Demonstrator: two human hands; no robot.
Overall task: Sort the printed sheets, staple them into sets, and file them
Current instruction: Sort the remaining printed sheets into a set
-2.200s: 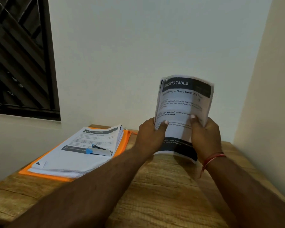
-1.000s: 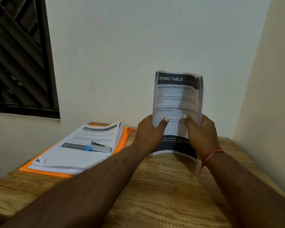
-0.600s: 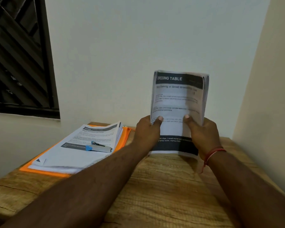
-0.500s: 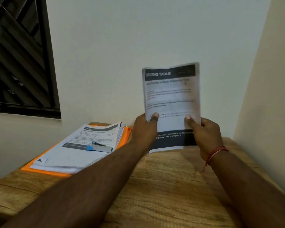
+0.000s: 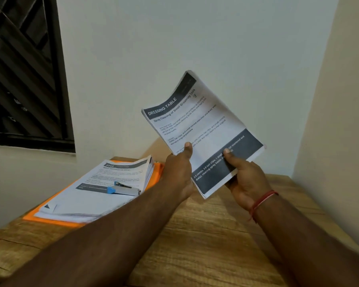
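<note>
Both hands hold a set of printed sheets point(image 5: 203, 129) headed "DRESSING TABLE" in the air above the wooden table point(image 5: 205, 241). The set is tilted, its top leaning to the right. My left hand point(image 5: 178, 172) grips its left edge with the thumb on the front page. My right hand point(image 5: 247, 179) grips the bottom edge, thumb on the dark footer band. At the left lies a thick pile of printed sheets point(image 5: 87, 195) on an orange folder point(image 5: 153, 177). A silver stapler with a blue end point(image 5: 123, 189) rests on that pile.
A white wall stands close behind the table and a cream wall closes the right side. A dark barred window point(image 5: 23, 75) is at the upper left. Bare wood shows at the front and right of the table.
The held set was standing upright with its bottom edge on the table; now it is lifted off the wood and turned clockwise. The pile and stapler have not moved.
</note>
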